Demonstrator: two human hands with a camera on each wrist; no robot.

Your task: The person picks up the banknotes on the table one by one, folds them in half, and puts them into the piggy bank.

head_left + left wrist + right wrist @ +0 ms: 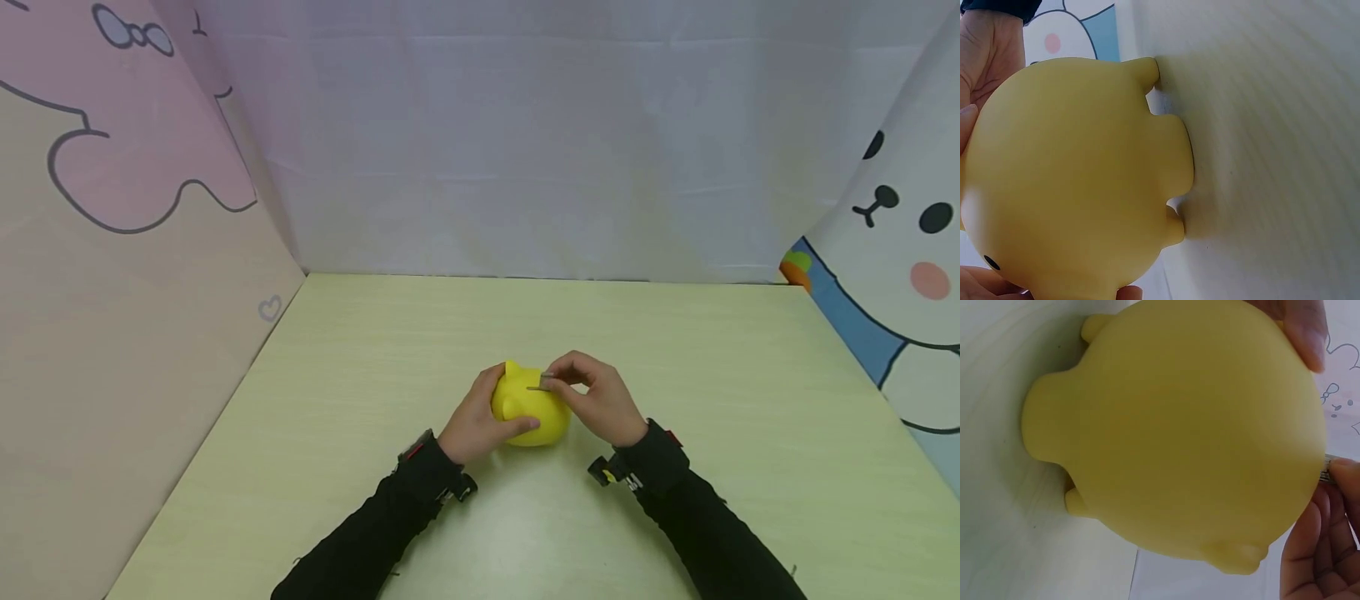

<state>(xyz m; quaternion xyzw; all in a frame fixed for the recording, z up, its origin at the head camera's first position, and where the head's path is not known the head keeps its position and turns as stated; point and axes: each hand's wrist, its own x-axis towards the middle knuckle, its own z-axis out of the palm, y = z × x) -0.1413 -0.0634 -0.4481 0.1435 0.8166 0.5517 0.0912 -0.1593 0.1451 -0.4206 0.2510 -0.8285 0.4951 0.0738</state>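
Note:
A yellow piggy bank (534, 417) stands upright on its short legs on the table. My left hand (480, 417) grips it from the left, thumb on the near side and fingers round its far side. In its top is a narrow dark slot (534, 388). At the slot, my right hand (596, 398) pinches a silvery coin (1327, 469) by its edge between thumb and fingers. Most of the coin is hidden by the fingers and the bank's curve. The left wrist view shows the bank's side with a small black eye (992, 262).
The pale wooden table (390, 333) reaches back to a white cloth (480, 150). Printed cloths with cartoon animals hang at the left (135, 292) and right (900, 250). A dark camera strap (652, 457) circles each wrist.

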